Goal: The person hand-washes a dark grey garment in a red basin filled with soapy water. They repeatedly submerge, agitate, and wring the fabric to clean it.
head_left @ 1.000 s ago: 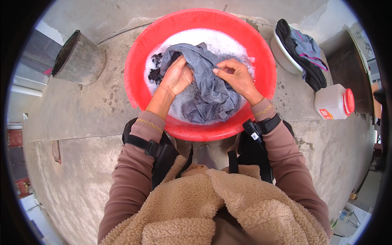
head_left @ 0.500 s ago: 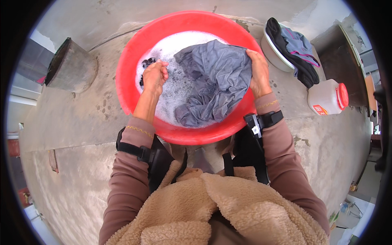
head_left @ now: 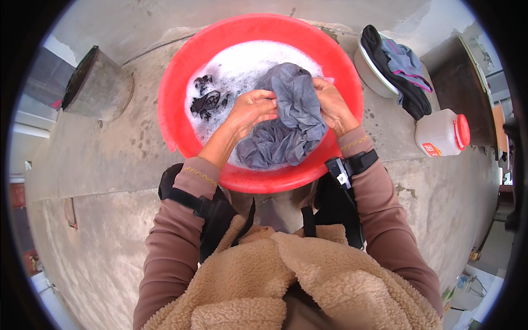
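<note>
A wet grey-blue garment [head_left: 300,102] is partly lifted out of the foamy water, its lower folds still lying in the suds. My right hand [head_left: 334,107] grips its right edge, thumb and fingers closed on the cloth. At the garment's left side is my left hand [head_left: 250,114], fingers bent and a little apart, their tips at the cloth; no firm grip shows. Both hands are over the large red basin [head_left: 176,91]. Small dark cloth pieces [head_left: 206,102] float at the left in the white foam [head_left: 247,58].
Back right stands a white basin [head_left: 373,71] with dark and grey clothes [head_left: 404,63] hanging over its rim. Near it sits a translucent jug [head_left: 437,132] with a red lid. A grey metal bucket [head_left: 99,85] stands at the left on the concrete floor [head_left: 110,165].
My left hand has moved right, from over the foam to the garment. The garment is bunched narrower and its top has shifted left with my right hand. More dark cloth shows at the left.
</note>
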Demonstrator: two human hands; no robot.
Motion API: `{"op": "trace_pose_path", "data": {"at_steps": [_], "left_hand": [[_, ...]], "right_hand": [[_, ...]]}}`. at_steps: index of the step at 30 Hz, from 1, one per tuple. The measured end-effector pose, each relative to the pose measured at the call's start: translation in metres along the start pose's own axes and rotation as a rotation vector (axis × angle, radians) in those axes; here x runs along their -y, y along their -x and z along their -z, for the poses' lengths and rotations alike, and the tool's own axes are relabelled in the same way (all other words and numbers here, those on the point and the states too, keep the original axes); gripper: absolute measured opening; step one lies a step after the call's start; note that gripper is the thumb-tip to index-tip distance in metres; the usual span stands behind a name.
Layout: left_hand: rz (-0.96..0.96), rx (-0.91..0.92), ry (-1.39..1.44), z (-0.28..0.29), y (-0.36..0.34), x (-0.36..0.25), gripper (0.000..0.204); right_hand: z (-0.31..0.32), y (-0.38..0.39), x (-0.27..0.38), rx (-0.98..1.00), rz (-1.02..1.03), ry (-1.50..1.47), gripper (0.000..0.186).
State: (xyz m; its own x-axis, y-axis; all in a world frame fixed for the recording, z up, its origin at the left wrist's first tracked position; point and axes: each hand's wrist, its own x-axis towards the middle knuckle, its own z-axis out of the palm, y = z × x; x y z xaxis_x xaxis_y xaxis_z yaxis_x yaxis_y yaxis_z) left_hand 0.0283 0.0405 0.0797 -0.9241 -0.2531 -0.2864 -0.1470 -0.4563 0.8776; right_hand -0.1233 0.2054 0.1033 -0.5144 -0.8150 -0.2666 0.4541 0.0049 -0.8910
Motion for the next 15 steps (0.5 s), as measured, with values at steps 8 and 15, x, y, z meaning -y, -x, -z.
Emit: {"op": "trace_pose_path", "data": {"at_steps": [8, 15], "left_hand": [[0.088, -0.089, 0.092, 0.001, -0.009, 0.009, 0.018], [0.104, 0.060, 0.043, 0.014, -0.009, 0.001, 0.018]], "right_hand": [[-0.025, 0.007, -0.011, 0.090, 0.098, 0.174, 0.046], [-0.009, -0.009, -0.016, -0.037, 0.043, 0.157, 0.022]]}}
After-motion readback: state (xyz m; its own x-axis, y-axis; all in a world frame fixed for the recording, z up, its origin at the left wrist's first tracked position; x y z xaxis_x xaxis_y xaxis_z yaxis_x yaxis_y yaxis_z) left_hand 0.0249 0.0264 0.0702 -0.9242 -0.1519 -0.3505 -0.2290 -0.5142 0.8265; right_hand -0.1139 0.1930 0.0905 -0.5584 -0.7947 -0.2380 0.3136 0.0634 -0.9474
